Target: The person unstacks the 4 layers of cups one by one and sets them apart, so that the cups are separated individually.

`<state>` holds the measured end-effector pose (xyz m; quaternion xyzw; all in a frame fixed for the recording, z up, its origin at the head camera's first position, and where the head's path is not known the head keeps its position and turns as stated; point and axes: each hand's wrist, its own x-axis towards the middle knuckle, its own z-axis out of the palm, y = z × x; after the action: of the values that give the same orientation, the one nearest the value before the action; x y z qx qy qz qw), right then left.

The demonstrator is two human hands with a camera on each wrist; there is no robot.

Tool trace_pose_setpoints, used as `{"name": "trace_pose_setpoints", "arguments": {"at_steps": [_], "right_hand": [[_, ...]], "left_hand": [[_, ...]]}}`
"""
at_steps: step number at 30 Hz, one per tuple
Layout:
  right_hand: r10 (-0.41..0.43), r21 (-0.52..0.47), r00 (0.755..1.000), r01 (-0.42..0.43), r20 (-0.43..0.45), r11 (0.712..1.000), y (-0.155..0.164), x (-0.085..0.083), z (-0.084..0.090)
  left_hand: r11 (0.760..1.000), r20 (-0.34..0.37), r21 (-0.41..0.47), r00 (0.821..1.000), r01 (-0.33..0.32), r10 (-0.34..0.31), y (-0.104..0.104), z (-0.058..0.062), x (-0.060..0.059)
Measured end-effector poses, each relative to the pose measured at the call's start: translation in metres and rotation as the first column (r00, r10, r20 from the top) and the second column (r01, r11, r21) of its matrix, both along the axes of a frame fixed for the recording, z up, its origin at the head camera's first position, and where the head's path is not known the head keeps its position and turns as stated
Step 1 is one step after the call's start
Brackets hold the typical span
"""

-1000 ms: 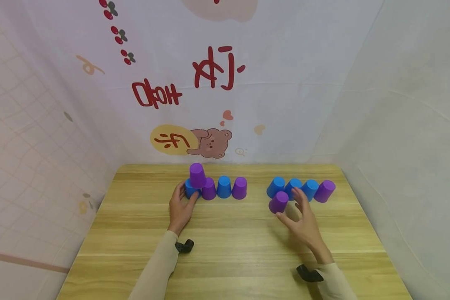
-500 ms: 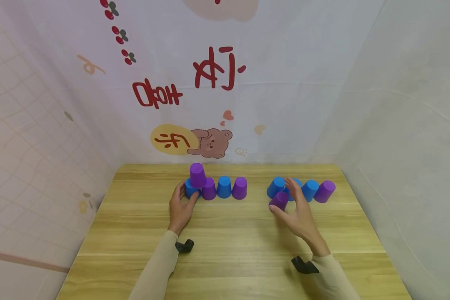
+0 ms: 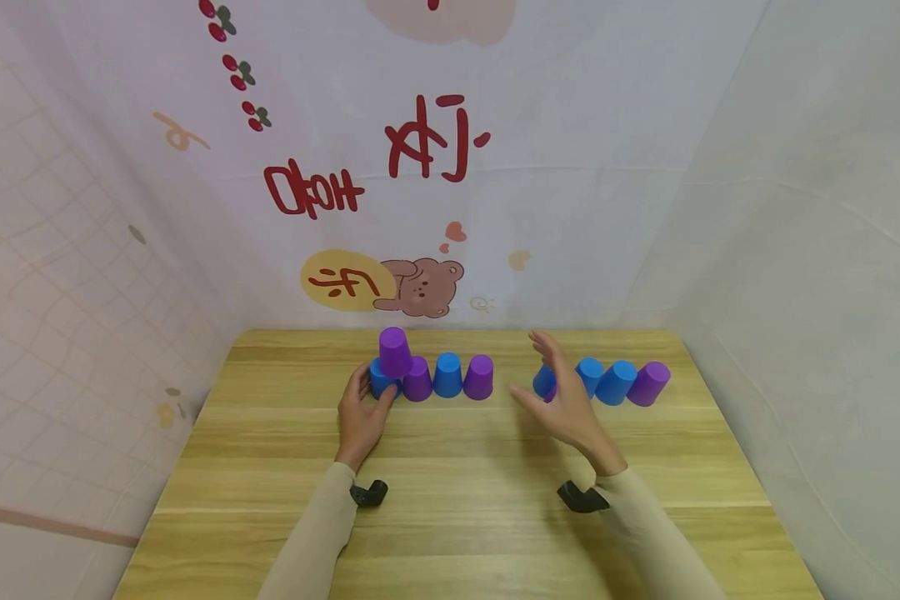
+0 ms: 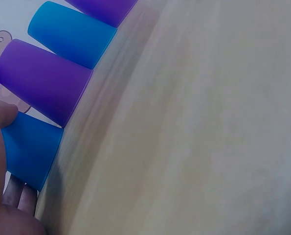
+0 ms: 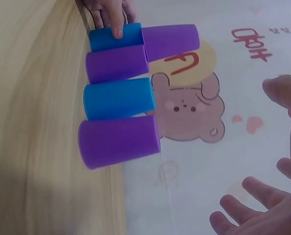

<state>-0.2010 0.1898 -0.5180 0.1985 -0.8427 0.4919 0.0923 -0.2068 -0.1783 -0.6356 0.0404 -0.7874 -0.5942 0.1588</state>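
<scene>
From the table's [image 3: 450, 508] middle, your left hand [image 3: 362, 417] grips a blue cup [image 4: 33, 147] at 11 o'clock, 1 purple cup [image 3: 395, 352] perched above it; your right hand [image 3: 570, 408], fingers spread, hovers at 2 o'clock near another cup row [image 3: 617, 383]

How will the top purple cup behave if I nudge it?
The top purple cup would probably tip easily, perched across the blue cup and its purple neighbour. Its round, tapered sides suggest it may roll if toppled; its smooth surface could be slippery.

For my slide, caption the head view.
Left fingers grip the leftmost blue cup, a purple cup above; the right hand, spread, holds nothing.
</scene>
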Motion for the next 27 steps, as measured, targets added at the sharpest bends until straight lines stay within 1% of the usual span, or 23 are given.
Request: {"name": "trace_pose_setpoints", "arguments": {"at_steps": [7, 13, 17, 20, 27], "right_hand": [[0.042, 0.012, 0.999, -0.042, 0.010, 0.999, -0.023, -0.017, 0.009], [0.085, 0.001, 0.996, -0.085, 0.028, 0.996, -0.046, -0.027, 0.018], [0.116, 0.003, 0.993, -0.116, 0.022, 0.993, -0.063, -0.035, 0.022], [0.136, 0.024, 0.991, -0.136, 0.015, 0.990, -0.074, -0.040, 0.024], [0.216, 0.050, 0.976, -0.216, 0.011, 0.975, -0.096, -0.052, 0.029]], "left_hand": [[1.000, 0.000, -0.006, 1.000, 0.000, 0.000, -0.001, 0.001, 0.000], [1.000, -0.001, 0.007, 1.000, 0.007, -0.007, -0.001, 0.001, 0.001], [1.000, 0.001, 0.006, 1.000, 0.005, -0.005, 0.000, 0.000, 0.002], [1.000, -0.004, -0.003, 1.000, 0.002, -0.002, 0.001, 0.000, 0.001], [1.000, -0.014, -0.003, 1.000, -0.003, 0.003, 0.002, 0.000, 0.001]]}}
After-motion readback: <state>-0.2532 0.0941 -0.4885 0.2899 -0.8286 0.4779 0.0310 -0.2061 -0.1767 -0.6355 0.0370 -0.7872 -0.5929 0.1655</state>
